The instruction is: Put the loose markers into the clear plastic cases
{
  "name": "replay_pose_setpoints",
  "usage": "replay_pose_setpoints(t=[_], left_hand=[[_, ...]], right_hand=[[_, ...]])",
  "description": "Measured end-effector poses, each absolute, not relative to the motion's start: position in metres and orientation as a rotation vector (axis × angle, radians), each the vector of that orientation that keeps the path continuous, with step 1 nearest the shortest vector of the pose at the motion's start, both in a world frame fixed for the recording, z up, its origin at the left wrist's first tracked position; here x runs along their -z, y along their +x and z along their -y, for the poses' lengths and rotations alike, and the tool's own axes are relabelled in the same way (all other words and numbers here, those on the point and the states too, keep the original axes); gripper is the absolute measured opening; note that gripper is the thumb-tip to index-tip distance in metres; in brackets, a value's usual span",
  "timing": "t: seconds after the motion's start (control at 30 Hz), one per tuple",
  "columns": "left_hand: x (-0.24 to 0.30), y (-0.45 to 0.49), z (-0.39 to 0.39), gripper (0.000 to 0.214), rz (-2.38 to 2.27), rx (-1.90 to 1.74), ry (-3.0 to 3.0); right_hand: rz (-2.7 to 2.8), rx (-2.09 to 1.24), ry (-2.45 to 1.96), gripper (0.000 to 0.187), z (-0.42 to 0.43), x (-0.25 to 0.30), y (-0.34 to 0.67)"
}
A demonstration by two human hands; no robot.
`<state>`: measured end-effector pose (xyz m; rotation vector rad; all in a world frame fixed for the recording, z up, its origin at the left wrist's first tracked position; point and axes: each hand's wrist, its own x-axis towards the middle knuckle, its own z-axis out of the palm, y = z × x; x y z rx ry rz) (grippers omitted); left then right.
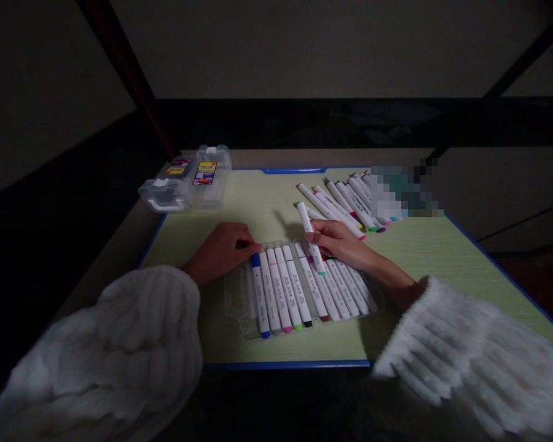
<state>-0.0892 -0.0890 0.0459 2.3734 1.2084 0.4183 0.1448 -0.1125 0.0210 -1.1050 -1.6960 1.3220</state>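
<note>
Two bare hands work over the worktop (253, 209) in the head view, the only one. The right hand (334, 239) pinches one white marker (305, 221) between thumb and fingers, holding it steeply tilted above an open clear case (234, 301), its teal lower end over the right-hand group of seated markers (334, 298). Five more markers (283, 294) lie side by side in the left-hand group, from blue-ended to black-ended. Beyond the case, loose markers (336, 202) lie in a spread whose far right end is hidden by a blurred patch.

The step in hand looks like handling this single marker above the row. Judging from its tilt, the next move calls for a steady pinch and care not to knock the caps below.

The right forearm reaches in from the lower right, wrist fairly straight, knuckles turned up. The left hand (225, 248) comes from the left with its fingers curled and thumb toward the blue marker's upper end; whether it grips that marker, the case edge or nothing, I cannot tell. Clear plastic containers (216, 193) stand at the back left.
</note>
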Motion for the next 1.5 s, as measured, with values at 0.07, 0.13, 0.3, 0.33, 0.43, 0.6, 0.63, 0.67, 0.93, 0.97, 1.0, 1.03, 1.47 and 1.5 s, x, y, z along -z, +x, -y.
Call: replay_pose_setpoints(t=[0.07,0.13,0.3,0.33,0.43,0.6,0.63,0.67,0.93,0.97,1.0,1.03,1.47,1.5], left_hand=[[-0.0455,-0.0899,0.0889,0.023,-1.201,-0.415,2.369],[-0.0451,-0.0908,0.0885,0.023,-1.190,-0.398,2.374],[-0.0449,-0.0930,0.0877,0.024,-1.162,-0.390,2.429],[-0.0449,-0.0933,0.0875,0.023,-1.165,-0.388,2.443],[-0.0438,-0.0939,0.0865,0.024,-1.193,-0.363,2.476],[-0.0408,-0.0941,0.0843,0.023,-1.203,-0.307,2.424],[-0.0405,-0.0941,0.0840,0.023,-1.201,-0.309,2.409],[-0.0404,-0.0942,0.0837,0.023,-1.201,-0.312,2.397],[-0.0409,-0.0946,0.0834,0.022,-1.206,-0.286,2.331],[-0.0406,-0.0945,0.0833,0.021,-1.214,-0.291,2.328],[-0.0402,-0.0945,0.0831,0.022,-1.224,-0.299,2.322],[-0.0397,-0.0946,0.0828,0.022,-1.232,-0.308,2.314],[-0.0378,-0.0976,0.0793,0.019,-1.138,-0.321,2.177],[-0.0379,-0.0980,0.0791,0.018,-1.132,-0.320,2.162]], right_hand=[[1.699,-1.318,-1.101,0.029,0.1125,-0.0212,0.1444],[1.699,-1.315,-1.102,0.029,0.1125,-0.0215,0.1441],[1.698,-1.323,-1.116,0.028,0.1124,-0.0218,0.1439],[1.700,-1.326,-1.114,0.027,0.1122,-0.0217,0.1439],[1.705,-1.326,-1.112,0.027,0.1117,-0.0208,0.1441],[1.703,-1.314,-1.114,0.029,0.1116,-0.0199,0.1447],[1.705,-1.312,-1.113,0.029,0.1115,-0.0198,0.1449],[1.707,-1.311,-1.109,0.030,0.1115,-0.0196,0.1451],[1.719,-1.304,-1.113,0.030,0.1112,-0.0193,0.1460],[1.722,-1.299,-1.116,0.030,0.1113,-0.0195,0.1460],[1.726,-1.295,-1.117,0.030,0.1114,-0.0197,0.1459],[1.728,-1.291,-1.118,0.030,0.1115,-0.0199,0.1458],[1.725,-1.318,-1.121,0.028,0.1120,-0.0200,0.1457],[1.727,-1.320,-1.118,0.028,0.1119,-0.0198,0.1457]])
